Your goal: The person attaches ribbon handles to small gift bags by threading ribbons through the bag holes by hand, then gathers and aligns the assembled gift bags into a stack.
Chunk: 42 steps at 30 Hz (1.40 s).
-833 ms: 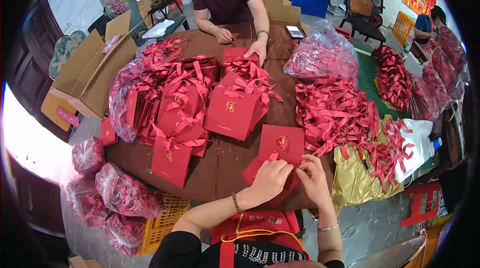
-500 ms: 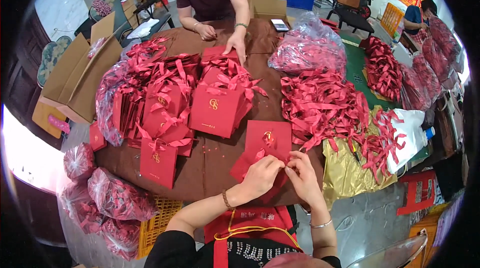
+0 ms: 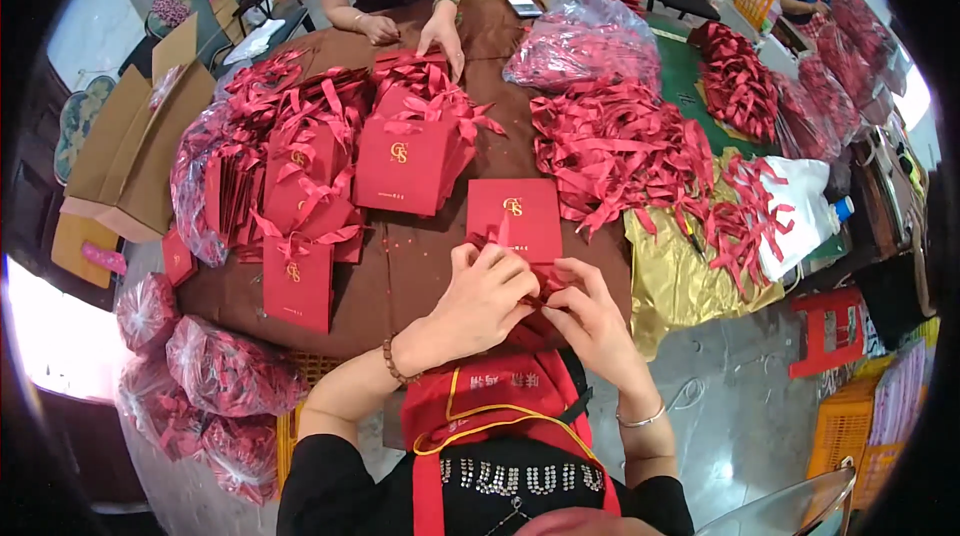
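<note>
At the near edge of the table my left hand [image 3: 486, 294] is closed in a pinch on a red ribbon [image 3: 503, 234], whose loose end sticks up past the fingers. My right hand [image 3: 592, 321], fingers also pinched, meets it from the right on ribbon at a dark red piece partly hidden under both hands. Just beyond them a flat red paper bag [image 3: 513, 211] with a gold emblem lies on the brown cloth [image 3: 400, 286]. Left of it are stacks of finished-looking red bags with ribbon handles [image 3: 402, 161]. A big heap of red ribbons [image 3: 630, 156] lies to the right.
Across the table a person's hand [image 3: 440, 41] rests on a stack of bags. A clear plastic bag of red ribbons [image 3: 590, 41], a phone [image 3: 523, 6] and gold wrapping [image 3: 675, 286] are on the table. An open carton [image 3: 140, 146] and filled plastic bags [image 3: 230, 366] stand at the left.
The view has shifted, so the table sits higher in it. My right hand has drawn closer to me, and the ribbon no longer covers the flat bag's emblem.
</note>
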Motion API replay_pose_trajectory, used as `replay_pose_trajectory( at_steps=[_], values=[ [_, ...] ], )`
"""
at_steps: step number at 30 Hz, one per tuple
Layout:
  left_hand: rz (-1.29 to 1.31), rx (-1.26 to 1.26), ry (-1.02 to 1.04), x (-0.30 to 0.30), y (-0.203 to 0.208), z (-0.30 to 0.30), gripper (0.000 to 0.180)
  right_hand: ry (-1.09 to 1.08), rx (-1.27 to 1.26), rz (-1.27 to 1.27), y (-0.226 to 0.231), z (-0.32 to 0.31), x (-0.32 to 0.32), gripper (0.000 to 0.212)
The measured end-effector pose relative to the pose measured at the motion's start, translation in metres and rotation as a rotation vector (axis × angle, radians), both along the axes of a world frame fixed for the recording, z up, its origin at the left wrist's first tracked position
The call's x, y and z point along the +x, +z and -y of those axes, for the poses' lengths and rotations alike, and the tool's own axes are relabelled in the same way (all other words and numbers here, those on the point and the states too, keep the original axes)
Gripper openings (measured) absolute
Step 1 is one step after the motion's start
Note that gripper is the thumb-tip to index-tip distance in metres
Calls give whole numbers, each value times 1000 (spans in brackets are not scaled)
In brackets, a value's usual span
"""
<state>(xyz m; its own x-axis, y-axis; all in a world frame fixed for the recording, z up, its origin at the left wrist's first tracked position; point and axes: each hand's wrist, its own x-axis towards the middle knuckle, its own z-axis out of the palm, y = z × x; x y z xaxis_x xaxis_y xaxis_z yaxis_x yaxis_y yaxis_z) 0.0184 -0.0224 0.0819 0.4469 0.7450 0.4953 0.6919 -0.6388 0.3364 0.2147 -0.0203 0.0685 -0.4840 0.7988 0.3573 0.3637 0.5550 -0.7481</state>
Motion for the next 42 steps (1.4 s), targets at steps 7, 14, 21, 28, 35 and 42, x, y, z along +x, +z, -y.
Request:
replay_pose_trajectory(
  at_steps=[7, 14, 21, 28, 35, 42],
  values=[
    [-81, 8, 7, -1, 0, 28, 17, -23, -126, 27, 23, 33, -2, 10],
    [-9, 73, -22, -9, 15, 57, 16, 9, 132, 51, 38, 58, -5, 13],
    [131, 201, 31, -6, 10, 86, 20, 34, 219, 68, 32, 78, -13, 21],
    [151, 153, -4, 9, -3, 95, 18, -65, 141, 19, 24, 98, -3, 23],
    [249, -336, -35, 1, -8, 91, 19, -28, 175, 71, 18, 91, -1, 17],
    [705, -988, -190, -5, -12, 29, 13, -48, 314, 268, 29, 61, -5, 18]
  ],
)
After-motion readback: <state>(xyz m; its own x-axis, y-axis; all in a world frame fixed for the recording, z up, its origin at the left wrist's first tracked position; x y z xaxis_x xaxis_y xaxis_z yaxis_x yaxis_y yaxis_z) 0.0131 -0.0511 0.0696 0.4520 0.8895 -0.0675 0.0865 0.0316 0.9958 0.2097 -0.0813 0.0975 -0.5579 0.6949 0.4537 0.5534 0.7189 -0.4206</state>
